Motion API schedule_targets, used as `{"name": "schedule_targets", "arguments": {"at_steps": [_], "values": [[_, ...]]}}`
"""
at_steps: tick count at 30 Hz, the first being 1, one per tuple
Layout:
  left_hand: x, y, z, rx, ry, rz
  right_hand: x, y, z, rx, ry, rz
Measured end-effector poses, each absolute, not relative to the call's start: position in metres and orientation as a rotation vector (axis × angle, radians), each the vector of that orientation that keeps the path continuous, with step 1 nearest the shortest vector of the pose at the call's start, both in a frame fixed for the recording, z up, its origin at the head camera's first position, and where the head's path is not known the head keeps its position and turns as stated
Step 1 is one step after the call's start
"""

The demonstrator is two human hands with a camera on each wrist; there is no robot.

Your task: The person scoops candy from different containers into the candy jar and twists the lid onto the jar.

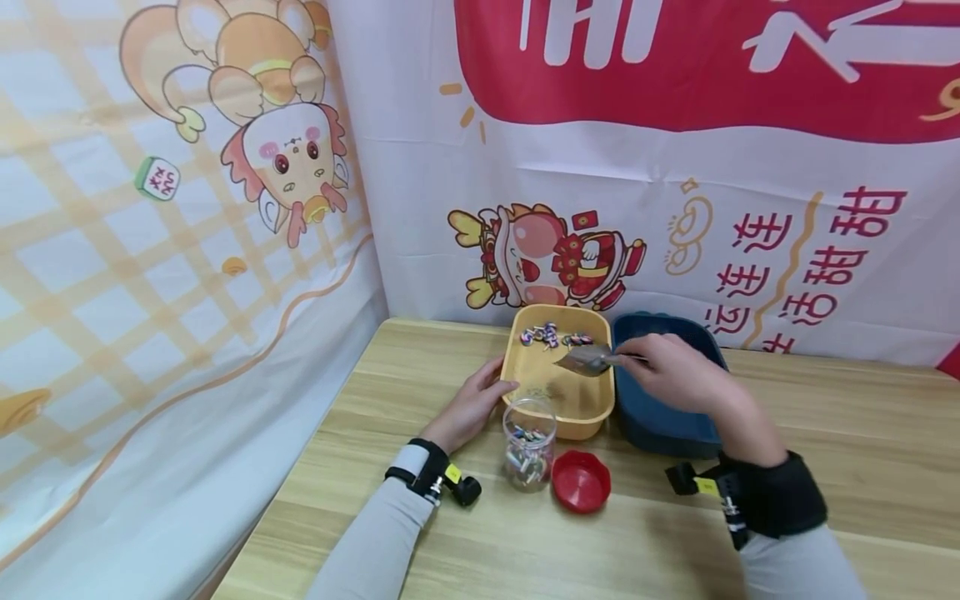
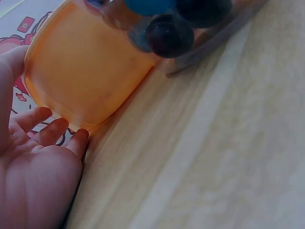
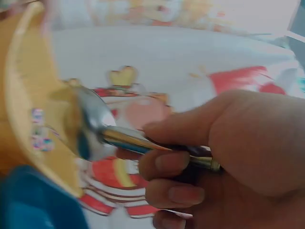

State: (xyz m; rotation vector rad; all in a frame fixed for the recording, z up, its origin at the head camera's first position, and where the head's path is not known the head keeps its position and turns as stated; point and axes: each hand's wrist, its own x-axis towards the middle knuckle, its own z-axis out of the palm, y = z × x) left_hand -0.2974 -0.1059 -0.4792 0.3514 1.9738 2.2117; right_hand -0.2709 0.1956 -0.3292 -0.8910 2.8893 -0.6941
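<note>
A yellow plastic bin (image 1: 555,379) stands on the table against the back cloth. My left hand (image 1: 474,408) holds its left side, thumb over the rim and the other fingers against the outer wall. In my right hand (image 1: 671,371) is the handle of a shiny metal scoop (image 1: 588,360); the fingers curl round it in the right wrist view. The scoop's blade hangs over the bin's right half. Small striped round pieces (image 1: 549,335) lie at the bin's far end. A clear jar (image 1: 529,442) with colourful small pieces in its lower part stands right before the bin.
A dark blue bin (image 1: 667,417) stands directly right of the yellow one, beneath my right hand. A red lid (image 1: 581,482) lies beside the jar. Printed cloth (image 1: 405,200) hangs behind and to the left of the wooden table (image 1: 360,417).
</note>
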Motion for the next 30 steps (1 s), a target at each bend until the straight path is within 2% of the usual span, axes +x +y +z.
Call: {"name": "schedule_targets", "arguments": {"at_steps": [12, 30], "values": [[-0.301, -0.106, -0.478, 0.304, 2.016, 2.144, -0.299, 0.159, -0.383, -0.774, 3.113, -0.534], [-0.300, -0.108, -0.481, 0.302, 2.007, 2.158, -0.307, 0.140, -0.410, -0.669, 3.239, -0.523]]}}
